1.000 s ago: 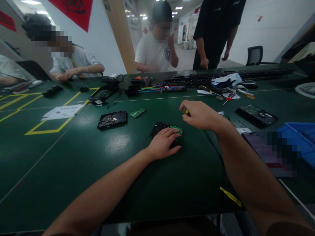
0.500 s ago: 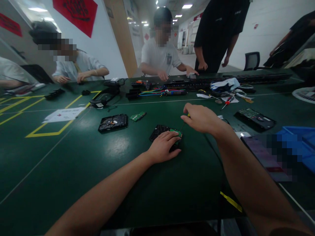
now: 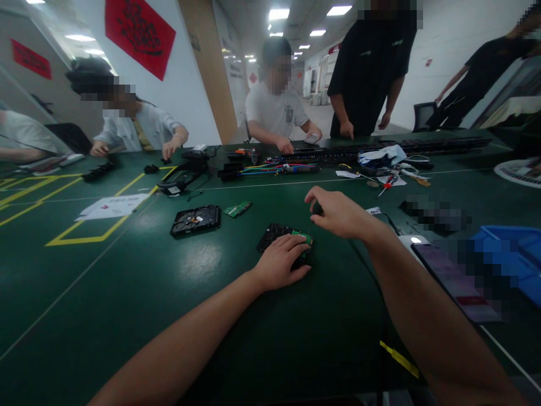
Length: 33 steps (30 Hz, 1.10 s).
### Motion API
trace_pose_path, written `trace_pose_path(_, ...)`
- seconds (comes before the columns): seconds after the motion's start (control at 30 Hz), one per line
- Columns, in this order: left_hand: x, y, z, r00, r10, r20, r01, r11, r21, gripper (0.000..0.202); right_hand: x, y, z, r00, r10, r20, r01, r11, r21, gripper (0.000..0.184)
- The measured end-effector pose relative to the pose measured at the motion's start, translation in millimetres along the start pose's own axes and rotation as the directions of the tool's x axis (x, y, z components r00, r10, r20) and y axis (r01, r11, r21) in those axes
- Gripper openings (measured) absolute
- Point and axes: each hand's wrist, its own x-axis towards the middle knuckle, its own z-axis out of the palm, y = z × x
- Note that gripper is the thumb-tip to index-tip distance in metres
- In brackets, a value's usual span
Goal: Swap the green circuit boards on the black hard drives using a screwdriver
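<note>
One hard drive [image 3: 270, 232], long axis roughly left-right; left hand [image 3: 280, 261] spread on it, right hand [image 3: 338, 213] gripping screwdriver [image 3: 316, 209].

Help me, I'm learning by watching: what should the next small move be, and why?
I'd probably give the thin tool a small turn: the right hand grips it above the right edge of the green board, while the left hand lies over the board and black drive, apparently steadying them. Tip contact is too small to tell.
</note>
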Motion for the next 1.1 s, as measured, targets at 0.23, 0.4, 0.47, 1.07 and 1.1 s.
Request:
trace_pose_path(0.23, -0.1, -0.7, 1.7, 1.000, -0.003, 0.001, 0.003, 1.000, 0.004, 0.052, -0.6, -2.2, -2.7, 1.000, -0.003, 0.025, 0.003, 1.000, 0.012, 0.031)
trace_pose_path(0.4, 0.6, 0.0, 2.6, 1.000, 0.001, 0.000, -0.001, 1.000, -0.001, 0.051, -0.8, -5.3, -2.1, 0.998, 0.052, -0.020, -0.054, 0.989, -0.139, 0.022)
trace_pose_path(0.47, 0.9, 0.0, 2.5, 1.000, 0.001, 0.000, -0.001, 1.000, -0.003, 0.051, -0.8, -5.5, -1.5, 0.994, 0.100, -0.046, -0.107, 0.973, -0.202, 0.026)
trace_pose_path(1.07, 1.4, 0.5, 1.8, 1.000, 0.001, 0.000, -0.001, 1.000, 0.007, 0.051, -0.6, -5.6, 0.0, 0.992, 0.118, -0.040, -0.124, 0.972, -0.201, 0.029)
trace_pose_path(1.1, 1.3, 0.2, 1.9, 1.000, 0.002, -0.002, -0.002, 1.000, 0.008, 0.051, -0.4, -5.0, 0.1, 0.991, 0.125, -0.046, -0.132, 0.967, -0.218, 0.029)
